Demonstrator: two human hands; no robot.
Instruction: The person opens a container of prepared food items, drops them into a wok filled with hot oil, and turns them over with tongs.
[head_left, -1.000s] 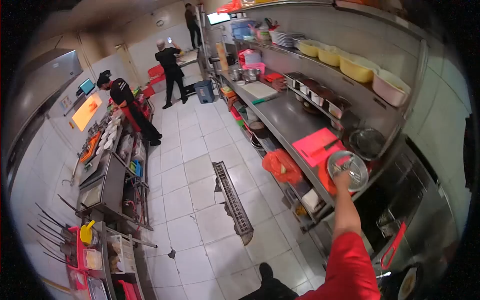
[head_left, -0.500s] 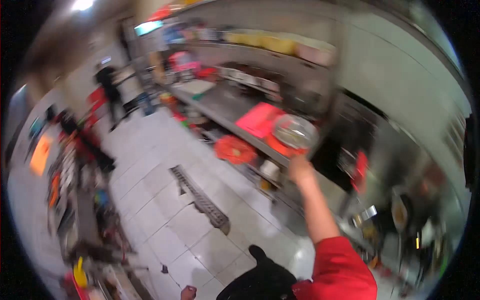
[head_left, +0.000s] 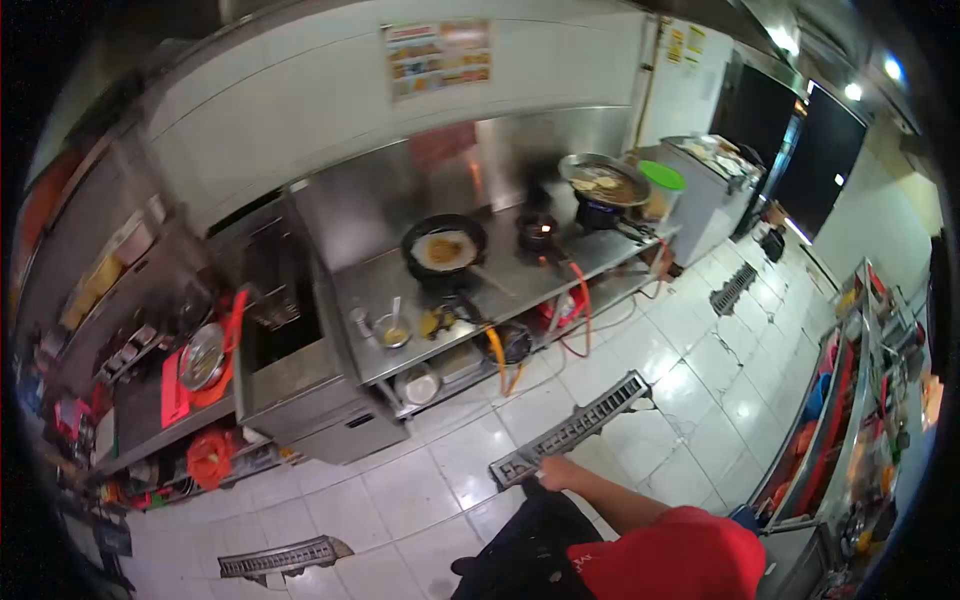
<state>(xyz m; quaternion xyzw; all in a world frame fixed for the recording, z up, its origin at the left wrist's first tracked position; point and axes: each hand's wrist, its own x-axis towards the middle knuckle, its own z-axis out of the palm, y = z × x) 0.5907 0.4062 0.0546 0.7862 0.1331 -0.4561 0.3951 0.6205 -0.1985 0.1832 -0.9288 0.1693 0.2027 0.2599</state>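
My right hand (head_left: 556, 474) is low in front of my body, over the floor drain (head_left: 590, 425), with the red sleeve behind it. Its fingers are too small and blurred to make out, and nothing clear shows in them. My left hand is out of view. Beyond, on the steel stove table (head_left: 375, 340), a black pan (head_left: 443, 247) holds a pale round food with a brown centre. A small metal bowl (head_left: 392, 330) with a utensil stands in front. At the left, a round metal bowl (head_left: 202, 357) rests beside a pink board (head_left: 173, 391).
A wide pan (head_left: 604, 181) with food pieces sits on the far burner, beside a green-lidded tub (head_left: 661, 190). A small lit burner (head_left: 537, 230) is between the pans. Orange hoses (head_left: 497, 347) hang at the table front. Shelving (head_left: 815, 420) stands at the right.
The view has swung right, from the prep counter and co-workers to the stove. My right hand has left the round metal bowl and come down near my body; my left hand has dropped out of view.
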